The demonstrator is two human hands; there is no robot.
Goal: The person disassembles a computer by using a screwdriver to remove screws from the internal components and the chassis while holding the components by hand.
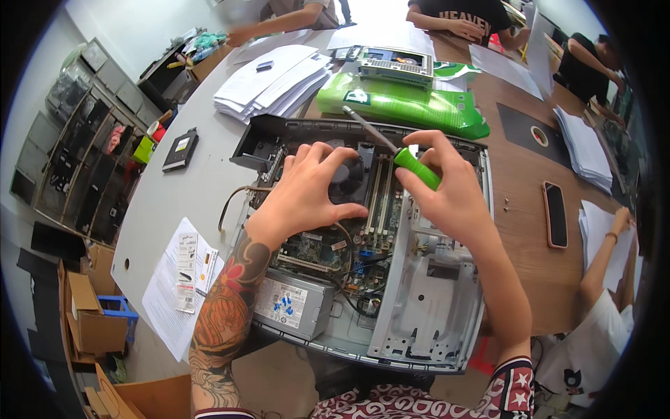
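- Head view: our opened desktop computer case (342, 328) lies flat at the table's (150, 209) near edge; its metal shell looks stiff and fairly heavy, best taken by two opposite side walls.
- Our left hand (300, 185) arches over the black cooling fan (347, 178), fingers and thumb spread around it; we cannot tell whether they press on it. Its plastic blades look light and brittle, so we would hold the frame.
- Our right hand (447, 183) clasps the green-handled screwdriver (419, 170) by its grip, shaft pointing up and away; it should feel light and rigid.
- Just right of the fan, upright memory slots (380, 192) look fragile; loose black cables (363, 307) and the metal drive bracket (426, 307) crowd the near side.
- Beyond the case's far edge lies a slick green plastic package (419, 105); toward the table's right edge, small screws (506, 200) and a smartphone (555, 214).
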